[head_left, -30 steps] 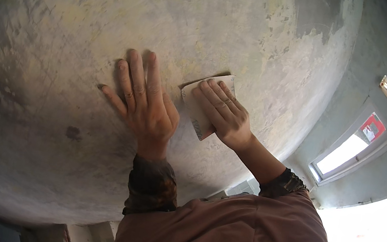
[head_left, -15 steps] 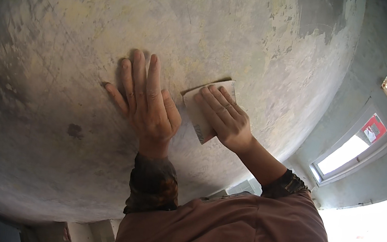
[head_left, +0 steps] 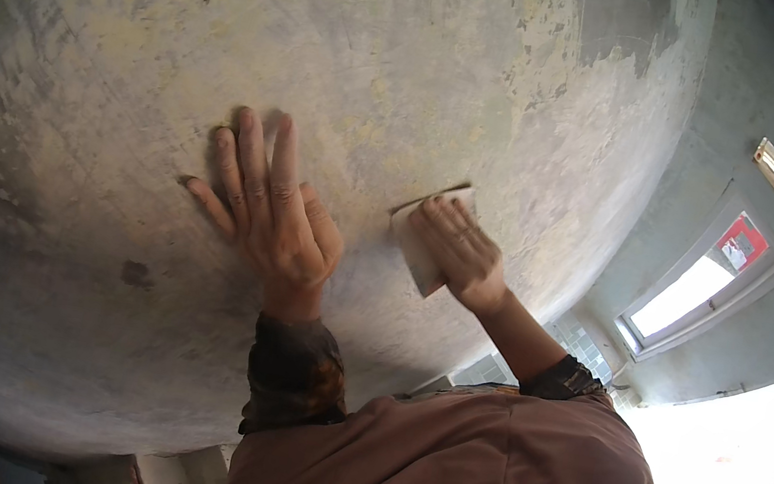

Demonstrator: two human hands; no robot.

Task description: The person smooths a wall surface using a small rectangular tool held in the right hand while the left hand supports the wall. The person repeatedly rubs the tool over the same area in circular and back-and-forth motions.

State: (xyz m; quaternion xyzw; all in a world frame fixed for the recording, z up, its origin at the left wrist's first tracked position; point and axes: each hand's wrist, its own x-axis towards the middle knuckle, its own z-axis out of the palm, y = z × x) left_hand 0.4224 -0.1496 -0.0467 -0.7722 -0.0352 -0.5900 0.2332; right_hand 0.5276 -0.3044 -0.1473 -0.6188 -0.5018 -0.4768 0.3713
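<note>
While the left hand (head_left: 276, 237) is laid on the wall (head_left: 385, 59) with fingers spread, the sheet (head_left: 415, 255) is held against that wall under the right hand (head_left: 465, 260), whose fingers are kept together. Farther right, a window (head_left: 675, 293) is seen.

Lots of room on the wall (head_left: 376, 58) up high, less down low.
A hand could slide up there, or through the small gap between the left hand (head_left: 284, 231) and the pale sheet (head_left: 413, 251) under the right hand (head_left: 467, 260). The brown top (head_left: 474, 459) blocks the way down, and the wall stops any push forward.
</note>
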